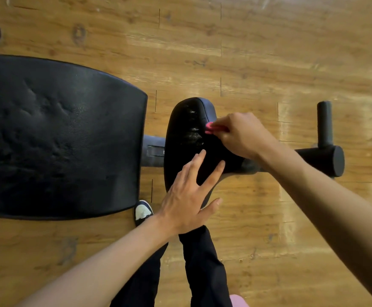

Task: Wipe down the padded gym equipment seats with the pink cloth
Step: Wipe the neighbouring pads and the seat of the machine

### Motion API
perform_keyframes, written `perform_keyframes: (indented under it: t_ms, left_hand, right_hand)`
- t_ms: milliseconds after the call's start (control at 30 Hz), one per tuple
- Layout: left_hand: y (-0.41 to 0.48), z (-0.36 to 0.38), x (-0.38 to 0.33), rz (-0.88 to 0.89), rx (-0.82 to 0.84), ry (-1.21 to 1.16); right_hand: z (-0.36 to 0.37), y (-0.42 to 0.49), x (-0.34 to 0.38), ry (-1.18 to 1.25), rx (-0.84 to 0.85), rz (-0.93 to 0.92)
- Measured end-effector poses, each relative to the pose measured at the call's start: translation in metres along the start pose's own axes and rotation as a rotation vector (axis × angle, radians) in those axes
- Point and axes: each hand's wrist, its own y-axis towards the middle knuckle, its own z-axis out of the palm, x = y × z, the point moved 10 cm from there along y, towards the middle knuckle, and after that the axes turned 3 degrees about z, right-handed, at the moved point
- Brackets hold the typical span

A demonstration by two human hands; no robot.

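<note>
Pink cloth (209,128) inside right grip (241,135)

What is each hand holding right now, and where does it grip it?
The right hand grips the bunched pink cloth, most of it hidden in the fist, only one end showing. The left hand holds nothing; its straight fingers lie on the small seat pad.

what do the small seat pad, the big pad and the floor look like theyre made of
Small seat pad: black vinyl or faux leather, judging by its glossy, grainy sheen and seamed edge.
Big pad: likely the same black upholstery over foam; it shows dents and creases.
Floor: wood-look planks with grain and knots, semi-gloss; real wood or laminate, unclear.
</note>
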Motion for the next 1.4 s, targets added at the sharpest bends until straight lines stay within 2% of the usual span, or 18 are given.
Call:
perform_keyframes:
  t_ms: [100,200,267,333,467,533,567,700,767,967,1100,1200,1300,1400]
  left_hand:
    - [-0.001,0.001,-0.002,0.011,0.018,0.018]
    - [-0.003,0.000,-0.002,0.024,0.039,0.032]
    - [-0.001,-0.001,-0.001,0.037,0.044,0.037]
    - [-0.001,-0.001,-0.001,0.040,0.041,0.047]
    - [0.000,0.000,-0.001,0.029,-0.002,0.037]
    - [0.001,-0.005,-0.001,0.030,-0.055,0.053]
    - [0.003,-0.008,0.001,0.017,-0.087,0.058]
    - [0.010,-0.021,0.018,-0.116,-0.199,0.036]
    - [0.013,-0.019,0.028,-0.168,-0.200,0.047]
    - [0.003,-0.010,0.039,-0.206,-0.181,0.092]
    - [0.000,-0.018,0.043,-0.122,-0.139,0.086]
    - [0.003,-0.006,0.038,-0.022,-0.028,0.068]
    - [0.002,-0.002,0.041,-0.030,0.005,0.048]
    - [0.002,-0.006,0.040,-0.022,0.001,0.042]
  right_hand:
    - [0.007,-0.001,-0.001,0.007,0.061,0.007]
    - [-0.021,-0.045,0.001,0.070,-0.091,-0.107]
    - [-0.033,-0.061,0.000,0.147,-0.108,-0.134]
    - [-0.029,-0.056,-0.004,0.145,-0.030,-0.103]
    - [-0.002,-0.011,-0.005,0.107,0.246,-0.015]
    - [0.006,0.000,-0.007,0.157,0.278,0.020]
    - [0.006,-0.001,-0.009,0.161,0.243,0.023]
    - [-0.026,-0.044,-0.017,0.182,-0.097,-0.045]
    - [-0.030,-0.053,-0.021,0.180,-0.123,-0.056]
    - [0.006,-0.002,-0.017,0.056,0.203,0.090]
    - [-0.016,-0.040,-0.005,0.009,0.063,-0.042]
    - [-0.008,-0.017,-0.009,0.037,0.182,0.030]
    - [0.016,0.008,-0.001,0.008,0.315,0.051]
    - [0.010,-0.008,0.001,-0.064,0.231,0.022]
